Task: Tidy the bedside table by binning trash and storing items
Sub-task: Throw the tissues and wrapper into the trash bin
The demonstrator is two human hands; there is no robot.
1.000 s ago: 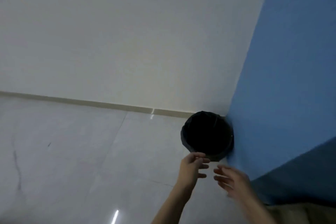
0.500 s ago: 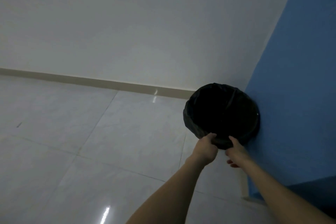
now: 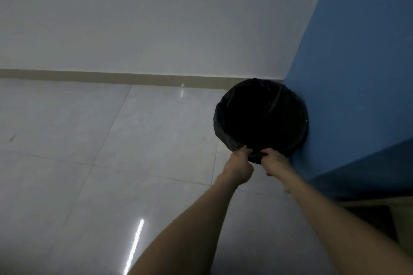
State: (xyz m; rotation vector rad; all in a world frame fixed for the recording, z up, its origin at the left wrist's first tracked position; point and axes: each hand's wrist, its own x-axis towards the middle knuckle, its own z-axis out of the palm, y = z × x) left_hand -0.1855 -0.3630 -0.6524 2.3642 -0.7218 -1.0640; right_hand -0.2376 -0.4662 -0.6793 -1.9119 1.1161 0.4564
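A round bin lined with a black bag (image 3: 261, 118) stands on the floor in the corner, touching the blue wall. Its inside is dark and I cannot see any contents. My left hand (image 3: 239, 166) grips the near rim of the black bag with closed fingers. My right hand (image 3: 276, 162) holds the same near rim just to the right, a short gap between the two hands. Both arms stretch forward from the bottom of the view.
Glossy pale floor tiles (image 3: 111, 163) spread to the left and in front of the bin. A white wall (image 3: 156, 18) with a beige skirting runs behind. The blue wall (image 3: 357, 73) closes off the right side, with a dark piece of furniture (image 3: 380, 219) at the lower right.
Both hands, open and apart from the bin a second ago, reached forward and closed on the near rim of the bag. The view has since come closer to the bin.
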